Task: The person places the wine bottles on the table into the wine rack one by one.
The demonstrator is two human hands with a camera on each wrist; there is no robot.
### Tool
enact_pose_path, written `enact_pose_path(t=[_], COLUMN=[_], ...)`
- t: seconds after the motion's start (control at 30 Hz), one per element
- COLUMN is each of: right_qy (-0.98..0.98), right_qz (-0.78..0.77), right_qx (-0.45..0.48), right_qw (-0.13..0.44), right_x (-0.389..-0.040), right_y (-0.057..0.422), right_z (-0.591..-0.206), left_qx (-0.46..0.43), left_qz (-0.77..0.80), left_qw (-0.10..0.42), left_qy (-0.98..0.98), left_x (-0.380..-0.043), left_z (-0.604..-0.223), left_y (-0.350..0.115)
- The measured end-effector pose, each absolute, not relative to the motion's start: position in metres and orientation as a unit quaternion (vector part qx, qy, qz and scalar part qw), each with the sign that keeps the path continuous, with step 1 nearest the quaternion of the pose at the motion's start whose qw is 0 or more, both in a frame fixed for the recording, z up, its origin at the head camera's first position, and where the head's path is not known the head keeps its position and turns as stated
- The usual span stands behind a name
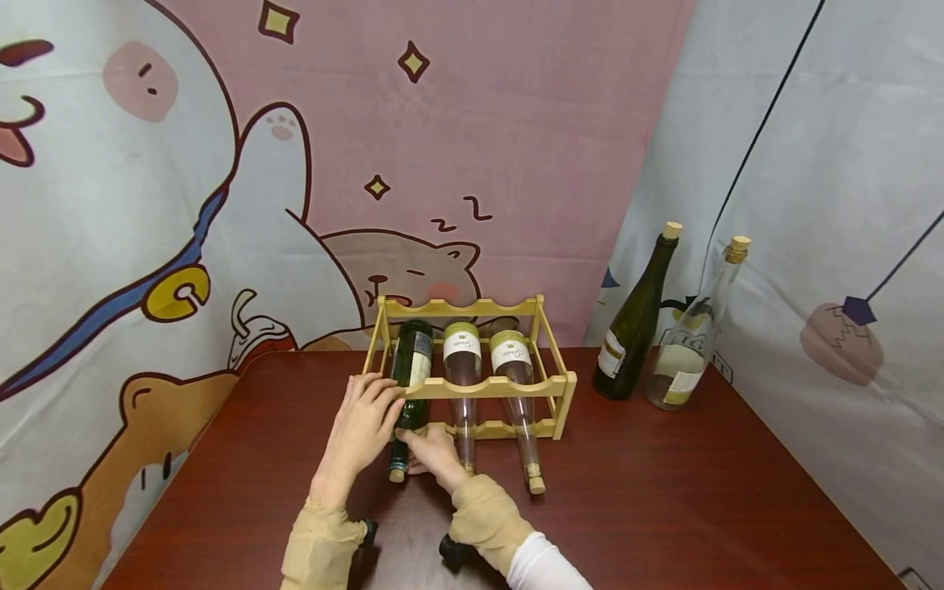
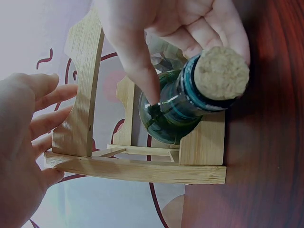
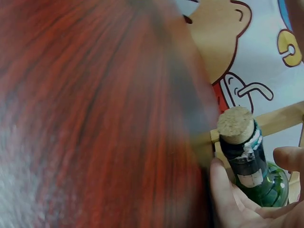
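Note:
A light wooden wine rack [image 1: 487, 388] stands on the table. My left hand [image 1: 363, 416] grips its front left corner, with the fingers over the upper front rail in the left wrist view. In the rack's left slot lies a dark green wine bottle [image 1: 413, 365], its corked neck pointing towards me and tilted down. My right hand [image 1: 435, 451] holds this bottle near the neck, thumb on one side and fingers on the other; its cork [image 3: 236, 124] shows in the right wrist view. Two clear bottles with pale labels [image 1: 462, 352] [image 1: 512, 358] lie in the slots beside it, necks forward.
To the right of the rack, a dark green corked bottle [image 1: 636, 324] and a clear corked bottle [image 1: 686, 352] stand upright near the table's back edge. A cartoon-printed cloth [image 1: 516, 164] hangs behind the dark red wooden table [image 1: 664, 508].

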State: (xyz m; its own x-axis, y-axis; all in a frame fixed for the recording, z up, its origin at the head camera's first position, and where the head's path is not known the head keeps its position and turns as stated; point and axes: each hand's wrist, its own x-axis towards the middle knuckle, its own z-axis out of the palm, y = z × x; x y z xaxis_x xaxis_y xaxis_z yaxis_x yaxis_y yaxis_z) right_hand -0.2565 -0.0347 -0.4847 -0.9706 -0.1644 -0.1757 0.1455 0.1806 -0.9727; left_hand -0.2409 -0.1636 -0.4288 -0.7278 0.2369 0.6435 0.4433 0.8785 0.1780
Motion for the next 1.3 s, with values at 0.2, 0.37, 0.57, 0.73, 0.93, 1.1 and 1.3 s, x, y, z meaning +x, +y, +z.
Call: enact_pose_path(t=[0.2, 0.37, 0.57, 0.73, 0.93, 1.1, 1.3], right_qy=[0.719, 0.722, 0.734, 0.754, 0.770, 0.776, 0.785], right_qz=[-0.672, -0.667, -0.657, -0.639, -0.627, -0.621, -0.610], right_qx=[-0.009, -0.011, -0.002, 0.001, 0.006, 0.024, 0.031], right_qw=[0.179, 0.184, 0.172, 0.151, 0.117, 0.104, 0.099], right_x=[-0.2572, -0.2571, -0.2558, -0.2544, -0.2540, -0.2534, -0.2534], right_y=[-0.0334, -0.0342, -0.0359, -0.0358, -0.0358, -0.0366, -0.0379], right_z=[-0.4853, -0.4862, -0.4869, -0.4859, -0.4850, -0.4841, -0.4818], left_qx=[-0.185, -0.184, -0.184, -0.186, -0.186, -0.188, -0.190], left_qz=[-0.159, -0.159, -0.165, -0.167, -0.168, -0.168, -0.167], left_qw=[0.323, 0.317, 0.316, 0.321, 0.315, 0.318, 0.328], left_qy=[-0.914, -0.917, -0.916, -0.914, -0.915, -0.914, -0.910], left_x=[-0.2415, -0.2415, -0.2402, -0.2401, -0.2405, -0.2409, -0.2418], left_z=[-0.4299, -0.4302, -0.4297, -0.4288, -0.4283, -0.4289, -0.4298], left_y=[-0.1648, -0.1650, -0.1643, -0.1639, -0.1641, -0.1642, -0.1637])
